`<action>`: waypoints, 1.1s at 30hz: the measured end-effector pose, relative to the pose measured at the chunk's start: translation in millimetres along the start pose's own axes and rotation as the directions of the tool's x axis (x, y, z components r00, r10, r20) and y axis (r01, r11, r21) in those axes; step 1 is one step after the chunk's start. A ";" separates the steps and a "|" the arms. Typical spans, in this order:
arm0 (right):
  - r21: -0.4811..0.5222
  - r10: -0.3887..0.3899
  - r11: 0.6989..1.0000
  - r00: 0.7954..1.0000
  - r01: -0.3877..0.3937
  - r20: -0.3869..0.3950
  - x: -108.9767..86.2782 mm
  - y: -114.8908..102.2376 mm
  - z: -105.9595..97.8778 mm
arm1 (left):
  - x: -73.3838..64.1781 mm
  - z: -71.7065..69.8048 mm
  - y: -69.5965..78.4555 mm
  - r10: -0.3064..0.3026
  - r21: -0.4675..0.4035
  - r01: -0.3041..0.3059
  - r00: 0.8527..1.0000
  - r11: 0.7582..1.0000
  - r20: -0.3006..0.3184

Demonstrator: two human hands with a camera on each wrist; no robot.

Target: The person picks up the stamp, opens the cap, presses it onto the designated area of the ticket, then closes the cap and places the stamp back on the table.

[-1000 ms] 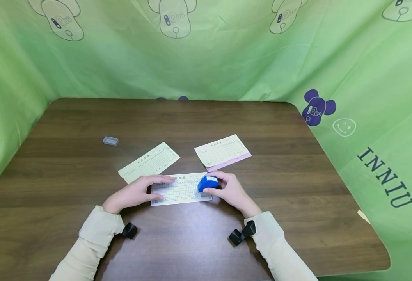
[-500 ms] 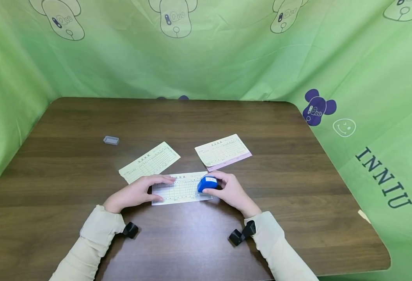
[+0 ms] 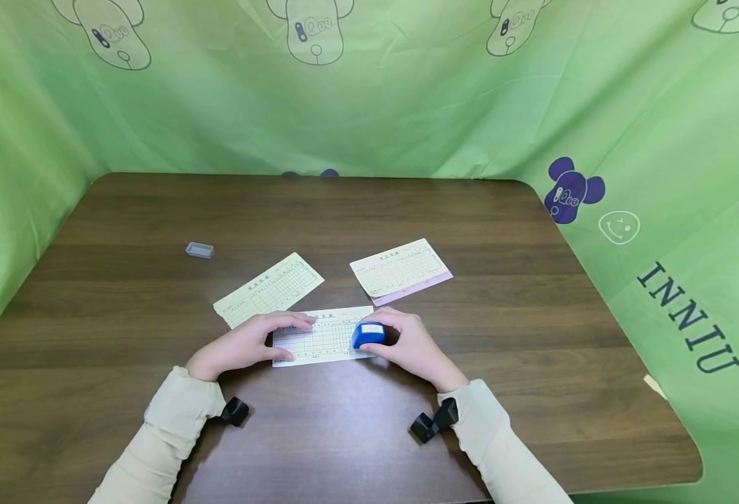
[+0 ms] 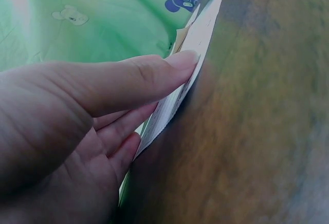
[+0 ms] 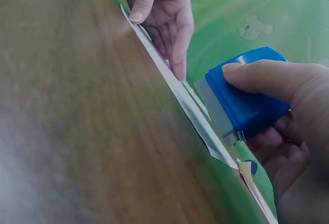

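Note:
A blue self-inking stamp (image 3: 368, 335) is pinched between the thumb and fingers of my right hand (image 3: 410, 343). In the right wrist view its grey base (image 5: 215, 112) faces the printed form (image 3: 325, 339), close over the form's right end. My left hand (image 3: 250, 346) rests on the left end of that form, thumb at the near edge and fingers near the far edge. The left wrist view has the left thumb (image 4: 180, 67) lying on the paper, with the other fingers extended below it. The stamp's top bears a white label.
Behind the form lie a greenish form (image 3: 270, 290) on the left and a form with a purple lower edge (image 3: 401, 269) on the right. A small clear cap (image 3: 199, 250) sits farther back left. Green cloth (image 3: 407, 105) hangs behind the brown table (image 3: 155, 210).
The right hand has shifted the stamp slightly left and turned it a little over the form. My left hand keeps its place on the paper.

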State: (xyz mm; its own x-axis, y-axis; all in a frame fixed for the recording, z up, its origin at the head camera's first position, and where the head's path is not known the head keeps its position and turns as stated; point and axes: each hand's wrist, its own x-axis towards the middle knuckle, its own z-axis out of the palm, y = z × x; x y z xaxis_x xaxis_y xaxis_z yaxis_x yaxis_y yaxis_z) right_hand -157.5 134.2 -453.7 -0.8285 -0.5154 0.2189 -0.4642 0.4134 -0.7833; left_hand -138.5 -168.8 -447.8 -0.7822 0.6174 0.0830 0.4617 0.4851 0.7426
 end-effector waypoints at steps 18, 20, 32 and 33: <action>-0.074 -0.054 0.995 0.996 0.059 0.071 -1.0 -0.2 1.1 | 0.5 0.4 -2.1 0.004 -0.003 -0.004 1.000 1.000 0.005; -0.074 -0.051 0.996 0.995 0.057 0.081 -0.8 0.0 0.9 | 0.4 0.2 -1.6 0.002 -0.005 -0.002 1.000 1.000 0.006; -0.073 -0.034 0.996 0.995 0.041 0.096 -0.9 -1.8 -0.3 | 0.3 -0.5 0.8 -0.010 -0.011 0.010 1.000 1.000 0.008; -0.073 -0.032 0.997 0.995 0.039 0.097 -0.9 -2.5 -0.6 | 0.3 -0.5 0.8 -0.012 -0.013 0.012 1.000 1.000 0.009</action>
State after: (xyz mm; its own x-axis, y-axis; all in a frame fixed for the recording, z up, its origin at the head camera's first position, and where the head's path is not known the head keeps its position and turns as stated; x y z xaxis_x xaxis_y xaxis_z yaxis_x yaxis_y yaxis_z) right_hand -155.8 134.1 -451.6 -0.7790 -0.5986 0.1865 -0.5178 0.4464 -0.7298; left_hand -138.6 -168.6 -446.8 -0.7841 0.6168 0.0682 0.4467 0.4847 0.7520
